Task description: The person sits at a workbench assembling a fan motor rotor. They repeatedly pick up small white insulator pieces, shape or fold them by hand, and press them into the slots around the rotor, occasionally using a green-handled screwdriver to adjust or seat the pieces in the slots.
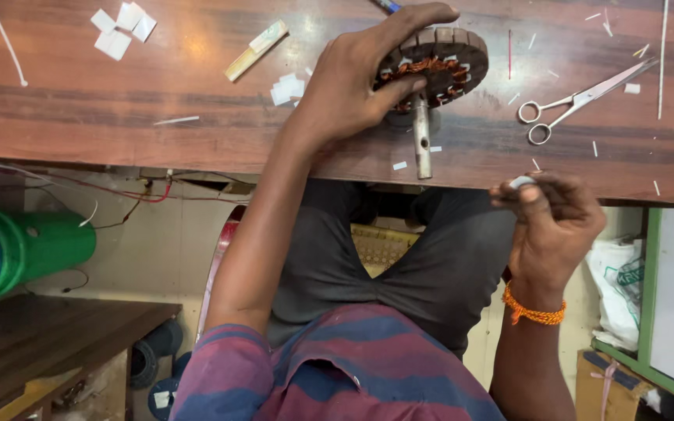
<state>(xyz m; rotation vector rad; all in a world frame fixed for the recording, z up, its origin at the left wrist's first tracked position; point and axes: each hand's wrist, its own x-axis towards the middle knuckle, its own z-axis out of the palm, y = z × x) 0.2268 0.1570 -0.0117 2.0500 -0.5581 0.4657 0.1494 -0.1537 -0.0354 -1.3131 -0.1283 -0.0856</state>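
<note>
Wooden bench (157,93) | left hand (352,86) grips stator (438,66) | right hand (551,214) pinches paper slip (521,182)

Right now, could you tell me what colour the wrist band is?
Orange, on the right wrist band, head view.

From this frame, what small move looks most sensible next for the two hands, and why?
Probably bring the right hand, pinching a small white piece, up to the motor stator. The left hand already grips the stator on the wooden table, copper windings exposed, while the right hand sits off the table edge.
</note>
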